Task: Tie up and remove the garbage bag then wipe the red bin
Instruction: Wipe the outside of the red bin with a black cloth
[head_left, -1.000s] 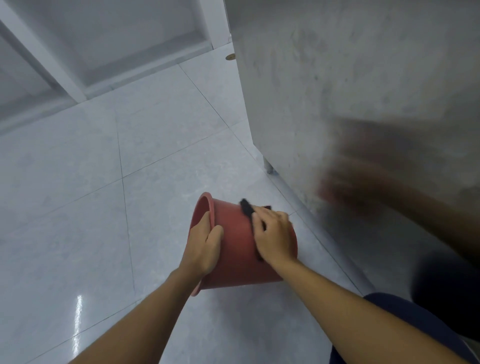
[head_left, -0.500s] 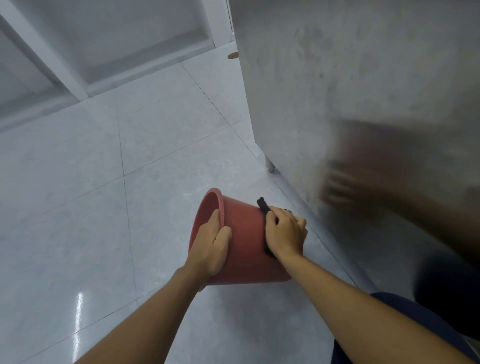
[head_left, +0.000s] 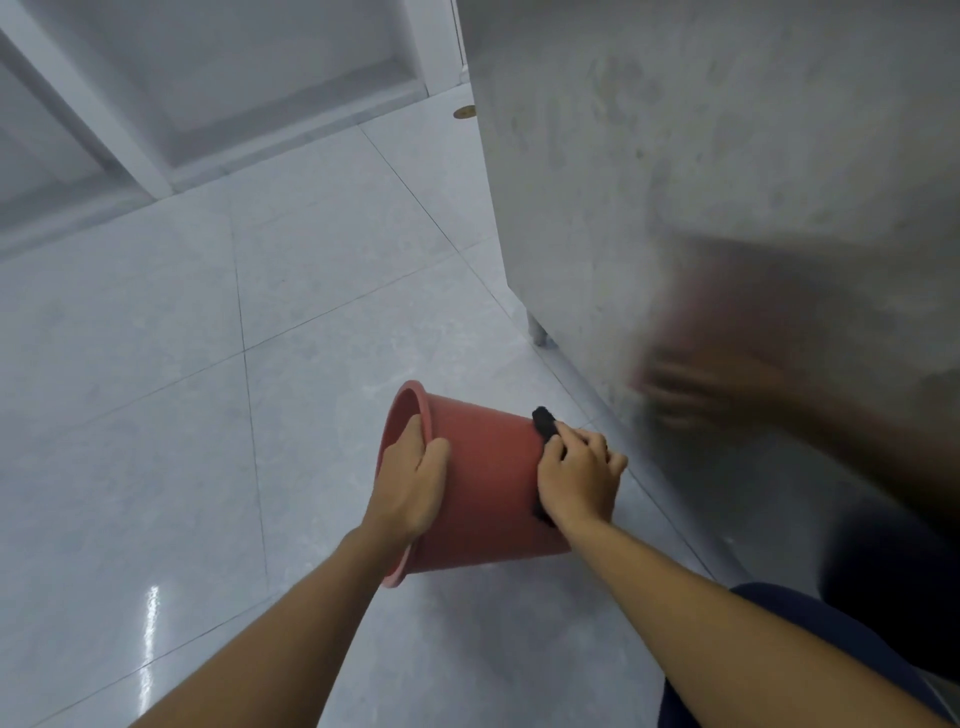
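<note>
Red plastic bin (head_left: 488, 483) is tipped sideways low over the pale tiled floor (head_left: 208, 415), my left hand (head_left: 410, 478) gripping its rim to steady it (mouth turned left) so my right hand (head_left: 579, 478), curled round a small black cloth (head_left: 544, 420), can scrub the outer wall.
</note>
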